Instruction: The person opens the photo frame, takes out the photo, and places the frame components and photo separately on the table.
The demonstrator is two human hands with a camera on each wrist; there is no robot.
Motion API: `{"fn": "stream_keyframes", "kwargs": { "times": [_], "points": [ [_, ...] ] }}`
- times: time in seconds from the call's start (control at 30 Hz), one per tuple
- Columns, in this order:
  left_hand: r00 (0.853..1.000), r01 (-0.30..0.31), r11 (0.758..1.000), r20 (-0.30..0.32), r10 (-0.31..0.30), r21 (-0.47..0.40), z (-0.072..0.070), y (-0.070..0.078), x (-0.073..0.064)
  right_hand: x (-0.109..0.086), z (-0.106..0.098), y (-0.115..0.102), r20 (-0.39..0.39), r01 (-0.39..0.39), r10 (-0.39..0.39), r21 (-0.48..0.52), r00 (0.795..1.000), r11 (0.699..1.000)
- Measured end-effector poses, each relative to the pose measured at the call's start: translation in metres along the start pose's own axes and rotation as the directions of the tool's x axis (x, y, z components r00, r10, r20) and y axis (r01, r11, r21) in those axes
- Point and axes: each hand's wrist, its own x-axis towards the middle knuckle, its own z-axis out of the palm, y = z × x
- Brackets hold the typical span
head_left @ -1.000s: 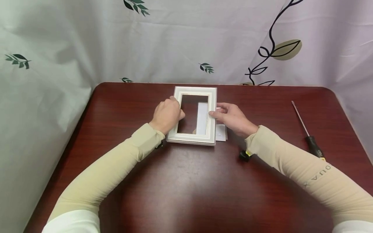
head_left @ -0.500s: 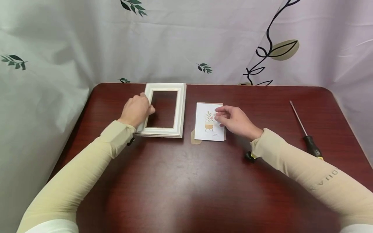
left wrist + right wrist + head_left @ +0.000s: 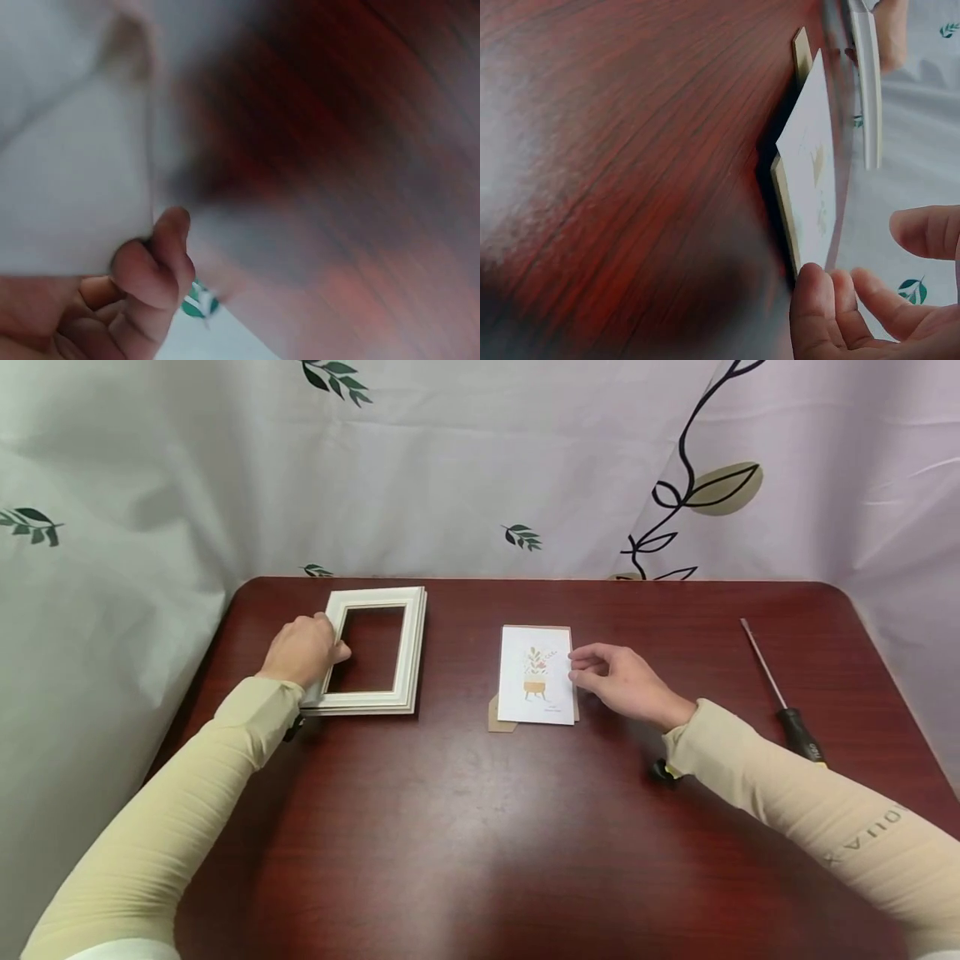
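My left hand [image 3: 298, 652] grips the left side of a white picture frame [image 3: 406, 652] at the table's far left. In the left wrist view, curled fingers [image 3: 154, 274] hold the frame's pale edge [image 3: 75, 187]. A white card [image 3: 517, 693] printed with a potted plant lies on a brown backing board, whose tab [image 3: 500, 720] sticks out at the lower left. Beside the card's right edge is my right hand [image 3: 626, 683], thumb and fingers apart. The right wrist view shows its fingertips [image 3: 814, 289] close to the card [image 3: 810, 172]; whether they touch is unclear.
A screwdriver [image 3: 799, 735] with a black handle lies at the right, its shaft pointing away. The dark red table [image 3: 465, 835] ends at a back edge before a white curtain [image 3: 420, 468] with leaf prints.
My left hand has carried the frame left, off the card, which is now uncovered. The right hand has let go of the frame and moved slightly right, to the card's edge.
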Motion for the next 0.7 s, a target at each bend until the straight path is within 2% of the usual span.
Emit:
{"fn": "stream_keyframes", "kwargs": {
  "times": [0.23, 0.47, 0.7],
  "points": [
    [0.999, 0.034, 0.999, 0.029, -0.035, 0.016, 0.001, -0.019, 0.000, 0.001, -0.001, 0.007, -0.010, -0.014, 0.014, -0.018, 1.000, 1.000],
    [0.996, 0.051, 0.998, 0.065, -0.054, 0.035, -0.001, -0.021, 0.001, 0.001, -0.004, 0.010, -0.018, -0.085, 0.085, 0.003, 0.996, 0.996],
    [0.986, 0.092, 0.992, 0.131, -0.102, 0.081, -0.003, -0.021, -0.001, 0.002, -0.004, 0.010, -0.005, -0.100, 0.100, 0.000, 0.995, 0.995]
  ]
}}
